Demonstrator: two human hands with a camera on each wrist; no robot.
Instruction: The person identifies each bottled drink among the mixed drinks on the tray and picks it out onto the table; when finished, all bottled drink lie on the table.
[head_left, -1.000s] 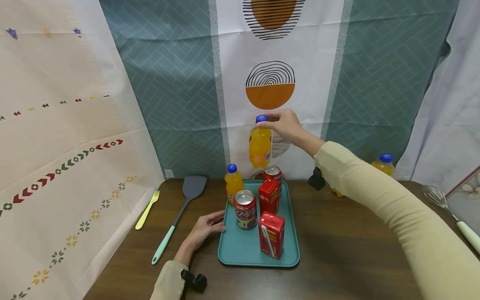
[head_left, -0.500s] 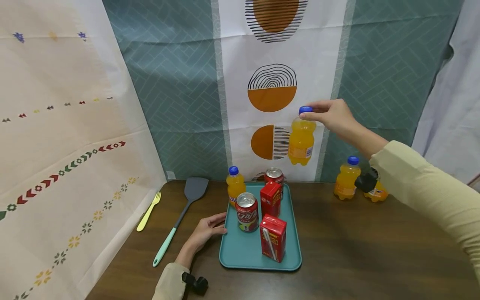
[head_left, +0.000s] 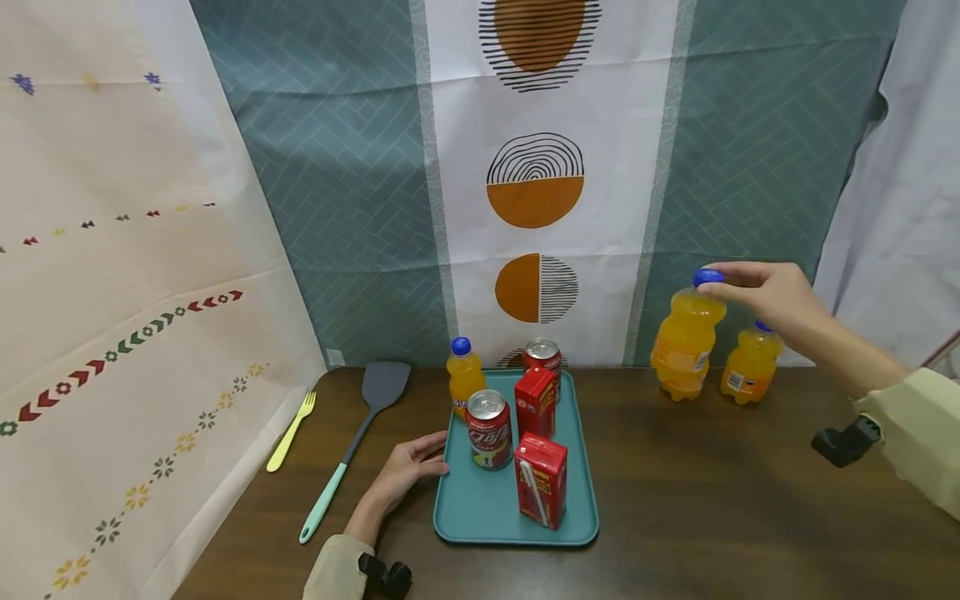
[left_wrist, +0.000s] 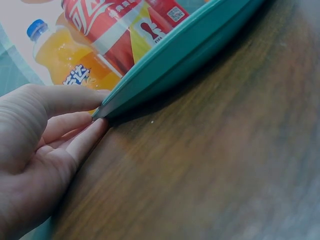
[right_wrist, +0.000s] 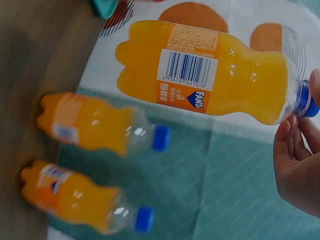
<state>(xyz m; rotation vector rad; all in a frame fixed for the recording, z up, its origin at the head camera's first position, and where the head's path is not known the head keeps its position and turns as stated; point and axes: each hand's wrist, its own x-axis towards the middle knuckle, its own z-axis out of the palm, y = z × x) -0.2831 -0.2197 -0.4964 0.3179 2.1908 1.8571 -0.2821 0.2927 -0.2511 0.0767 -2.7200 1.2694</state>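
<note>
My right hand [head_left: 780,308] pinches the blue cap of an orange Fanta bottle [head_left: 685,346], which hangs upright, slightly tilted. In the right wrist view two more orange soda bottles [right_wrist: 92,122] [right_wrist: 75,197] stand behind it; the head view shows one bottle [head_left: 750,365] clearly, while the held one mostly covers the other. On the left, my left hand [head_left: 405,473] grips the left rim of the teal tray [head_left: 472,512] between thumb and fingers. The tray bears an orange soda bottle [head_left: 466,379], two red soda cans [head_left: 489,429] [head_left: 542,357] and two red drink cartons [head_left: 541,482] [head_left: 536,402].
Left of the tray lie a grey spatula [head_left: 360,437] with a mint handle and a yellow fork [head_left: 291,433]. The brown wooden table [head_left: 697,508] extends to the right of the tray. A patterned cloth [head_left: 405,275] hangs along the table's back edge.
My right hand has carried the held bottle from above the tray rightward, then down in front of the other bottles. My left hand stays at the tray's rim.
</note>
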